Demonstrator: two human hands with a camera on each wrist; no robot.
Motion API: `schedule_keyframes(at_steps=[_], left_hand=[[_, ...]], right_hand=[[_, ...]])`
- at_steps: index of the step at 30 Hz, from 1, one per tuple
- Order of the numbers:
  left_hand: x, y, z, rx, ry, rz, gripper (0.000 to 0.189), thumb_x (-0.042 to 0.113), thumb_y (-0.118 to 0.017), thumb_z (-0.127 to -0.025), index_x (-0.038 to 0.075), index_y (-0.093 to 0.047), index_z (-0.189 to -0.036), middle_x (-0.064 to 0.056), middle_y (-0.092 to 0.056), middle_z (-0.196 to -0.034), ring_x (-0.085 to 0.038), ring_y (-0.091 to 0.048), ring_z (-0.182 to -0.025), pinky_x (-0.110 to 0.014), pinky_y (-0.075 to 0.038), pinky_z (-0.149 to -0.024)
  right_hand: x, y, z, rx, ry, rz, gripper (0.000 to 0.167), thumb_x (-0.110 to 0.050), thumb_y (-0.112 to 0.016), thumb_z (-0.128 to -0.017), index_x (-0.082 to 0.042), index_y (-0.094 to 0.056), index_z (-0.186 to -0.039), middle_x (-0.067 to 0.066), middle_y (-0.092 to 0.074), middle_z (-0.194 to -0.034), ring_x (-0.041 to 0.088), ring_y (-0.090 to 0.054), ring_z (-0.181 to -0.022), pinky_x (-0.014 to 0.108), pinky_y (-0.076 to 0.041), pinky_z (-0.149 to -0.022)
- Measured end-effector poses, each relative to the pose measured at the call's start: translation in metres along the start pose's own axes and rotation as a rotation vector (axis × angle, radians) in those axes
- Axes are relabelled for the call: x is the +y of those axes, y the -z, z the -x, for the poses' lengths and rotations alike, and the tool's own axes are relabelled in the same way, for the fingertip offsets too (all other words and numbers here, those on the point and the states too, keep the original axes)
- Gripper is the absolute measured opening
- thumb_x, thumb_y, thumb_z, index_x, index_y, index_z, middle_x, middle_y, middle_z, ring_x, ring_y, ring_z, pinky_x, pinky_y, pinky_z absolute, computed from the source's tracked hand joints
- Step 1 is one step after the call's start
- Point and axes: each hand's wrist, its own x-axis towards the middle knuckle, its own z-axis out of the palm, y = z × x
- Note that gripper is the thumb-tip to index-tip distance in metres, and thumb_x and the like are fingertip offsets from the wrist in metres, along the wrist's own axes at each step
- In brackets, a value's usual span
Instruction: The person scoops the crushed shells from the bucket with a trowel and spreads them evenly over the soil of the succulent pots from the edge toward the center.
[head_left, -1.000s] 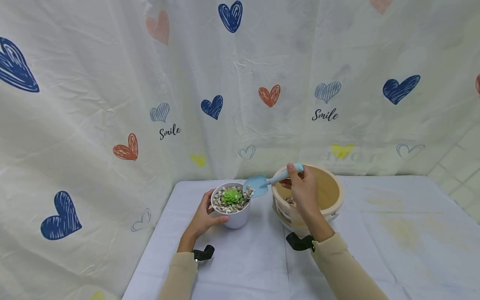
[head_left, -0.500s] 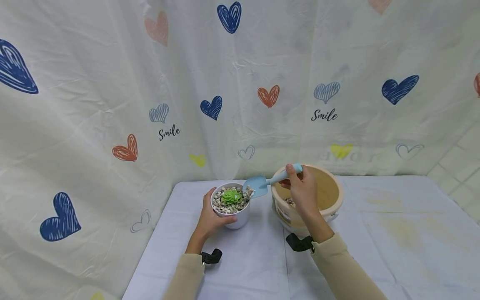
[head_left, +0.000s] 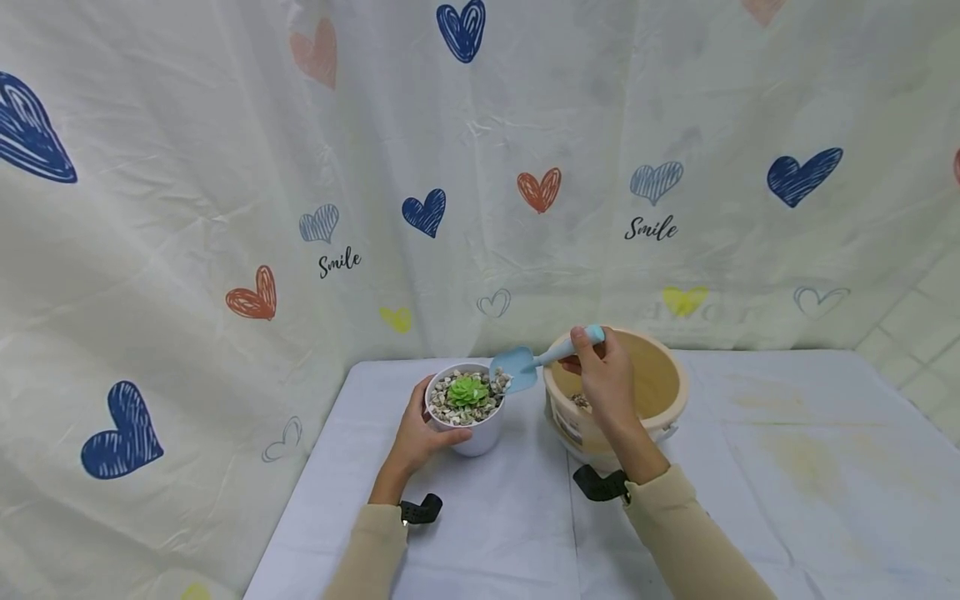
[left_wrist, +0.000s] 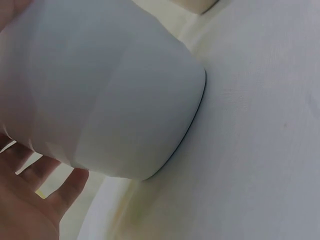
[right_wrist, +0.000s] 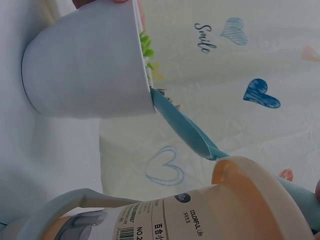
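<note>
A white pot (head_left: pixel 482 439) stands on the table, holding a green succulent (head_left: pixel 467 392) ringed by pale pebbles (head_left: pixel 450 410). My left hand (head_left: pixel 417 437) grips the pot from the left, thumb across the near side and fingers around the far side. In the left wrist view, fingertips (left_wrist: pixel 72 187) press on the pot's wall (left_wrist: pixel 125 95). My right hand (head_left: pixel 609 379) holds a light blue trowel (head_left: pixel 516 368) by its handle. The trowel's tip meets the pot's right rim, with some pebbles on the blade.
Close to the right of the pot is a cream bucket (head_left: pixel 666 375), under my right hand, with some pebbles (head_left: pixel 580 401) inside. Its label (right_wrist: pixel 160 217) and handle (right_wrist: pixel 65 200) show in the right wrist view. A heart-printed curtain (head_left: pixel 487 250) hangs behind the white-covered table (head_left: pixel 495 542).
My left wrist has shifted a little to the right and the thumb lies farther along the pot's near side. The trowel and right hand have barely moved.
</note>
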Motion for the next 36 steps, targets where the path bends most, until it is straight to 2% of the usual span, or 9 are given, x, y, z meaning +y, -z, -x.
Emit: schedule_keyframes(at_steps=[8,17,26,31,36], left_hand=[[-0.001,0.003,-0.001,-0.007,0.015,0.0,0.116,0.025,-0.098,-0.067,0.016,-0.028,-0.159,-0.004,-0.046,-0.157,-0.027,-0.05,-0.138,-0.05,-0.04,-0.112],[0.0,0.005,0.0,-0.016,0.03,0.026,0.109,0.022,-0.097,-0.068,0.021,-0.031,-0.155,-0.005,-0.05,-0.155,-0.03,-0.052,-0.135,-0.052,-0.04,-0.111],[-0.002,0.005,0.0,-0.042,-0.001,0.024,0.108,0.025,-0.092,-0.074,0.021,-0.027,-0.16,-0.002,-0.039,-0.161,-0.024,-0.038,-0.147,-0.057,-0.031,-0.119],[-0.002,0.0,0.0,-0.028,0.024,0.005,0.116,0.03,-0.095,-0.071,0.022,-0.022,-0.161,0.0,-0.035,-0.162,-0.025,-0.035,-0.149,-0.058,-0.031,-0.119],[-0.002,-0.007,-0.001,0.006,0.041,0.033,0.124,0.028,-0.098,-0.066,0.021,-0.019,-0.161,-0.001,-0.036,-0.16,-0.028,-0.037,-0.149,-0.056,-0.03,-0.121]], right_hand=[[0.002,0.0,0.0,-0.007,0.019,0.0,0.04,-0.042,-0.054,-0.104,-0.003,-0.055,-0.117,0.02,-0.062,-0.109,0.03,-0.073,-0.098,0.025,-0.061,-0.081],[0.002,0.0,0.0,-0.026,0.034,-0.013,0.039,-0.039,-0.054,-0.105,-0.004,-0.054,-0.12,0.018,-0.06,-0.11,0.03,-0.071,-0.099,0.026,-0.061,-0.084],[0.002,0.0,-0.001,-0.018,0.037,-0.009,0.037,-0.037,-0.055,-0.106,-0.003,-0.054,-0.121,0.017,-0.061,-0.109,0.027,-0.072,-0.097,0.027,-0.061,-0.084],[0.002,0.0,-0.001,-0.012,0.041,-0.016,0.039,-0.038,-0.055,-0.105,-0.003,-0.054,-0.121,0.016,-0.06,-0.108,0.022,-0.072,-0.093,0.025,-0.061,-0.083],[0.003,0.0,-0.001,-0.015,0.048,-0.016,0.042,-0.041,-0.055,-0.104,-0.003,-0.054,-0.121,0.016,-0.06,-0.107,0.018,-0.072,-0.091,0.022,-0.06,-0.082]])
